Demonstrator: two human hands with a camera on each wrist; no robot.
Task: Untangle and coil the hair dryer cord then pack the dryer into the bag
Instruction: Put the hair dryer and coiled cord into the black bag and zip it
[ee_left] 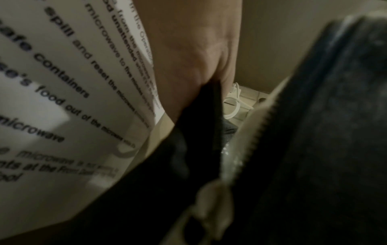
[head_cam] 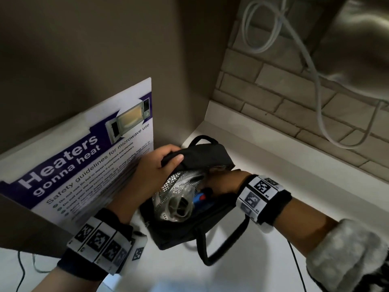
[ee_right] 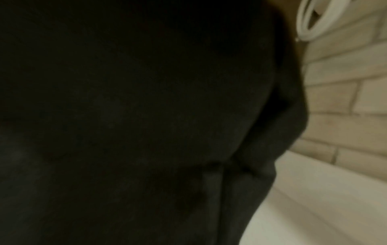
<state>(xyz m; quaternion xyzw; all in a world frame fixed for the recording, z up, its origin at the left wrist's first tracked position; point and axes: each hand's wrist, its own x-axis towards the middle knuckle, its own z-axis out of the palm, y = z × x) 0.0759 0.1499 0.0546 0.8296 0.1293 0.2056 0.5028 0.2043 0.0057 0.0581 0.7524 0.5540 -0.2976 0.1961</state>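
My left hand (head_cam: pixel 156 165) grips the black flap of the bag (head_cam: pixel 189 230), thumb curled over it, holding it open. My right hand (head_cam: pixel 223 182) is buried inside the bag; I cannot tell its grip. The hair dryer (head_cam: pixel 179 204) lies inside against the silver lining. The bag sits on the white counter (head_cam: pixel 284 165), beside a microwave safety poster (head_cam: pixel 88 165).

Right wrist view: dark black fabric of the bag (ee_right: pixel 136 116) fills most of the frame from the left edge, its surface dim and almost without detail, with a fold or seam faintly visible low at centre-right. Beyond its right edge appear a pale tiled wall (ee_right: pixel 343 102), a white countertop (ee_right: pixel 326 199) below the tiles, and a looped white cable (ee_right: pixel 307 24) at upper right.
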